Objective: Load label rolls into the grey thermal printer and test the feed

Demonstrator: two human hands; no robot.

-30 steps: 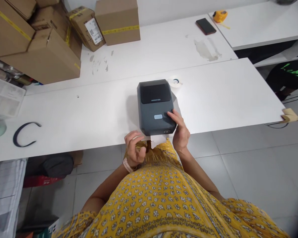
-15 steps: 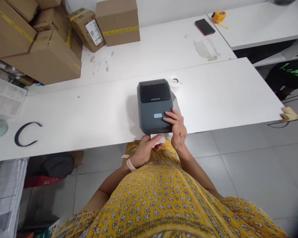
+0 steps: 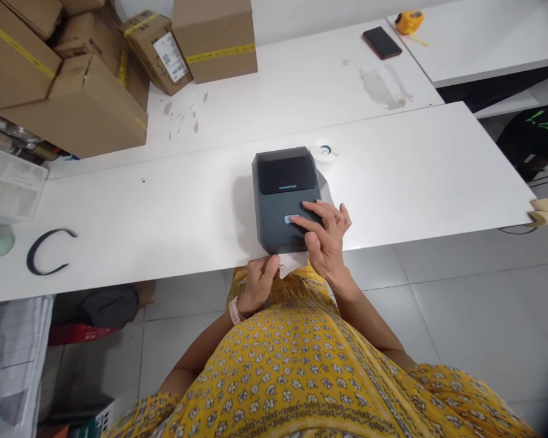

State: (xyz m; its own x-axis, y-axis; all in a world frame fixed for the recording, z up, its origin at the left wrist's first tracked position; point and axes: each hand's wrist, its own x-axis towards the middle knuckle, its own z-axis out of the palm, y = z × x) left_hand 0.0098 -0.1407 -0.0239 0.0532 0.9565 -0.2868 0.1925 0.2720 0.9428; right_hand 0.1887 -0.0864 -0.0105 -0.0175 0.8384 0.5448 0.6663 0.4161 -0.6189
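A dark grey label printer with a black window stands at the front edge of the white table. White label paper sticks out from its front, over the table edge. My left hand is closed at the left edge of this paper, thumb on top, the other fingers curled and partly hidden. On the printer's right side lies my right hand, fingers apart and holding nothing. One fingertip rests on the light blue button. Behind the printer is a roll of white labels.
Cardboard boxes with yellow tape are stacked at the back left. A dark headband lies at the left, near a clear organiser box. At the back right are a phone and a yellow tape measure. A tan roll sits at the right corner.
My right hand has shifted from the printer's right edge so that a fingertip lies on the button. My left hand has moved slightly left and down, and more of the paper shows.
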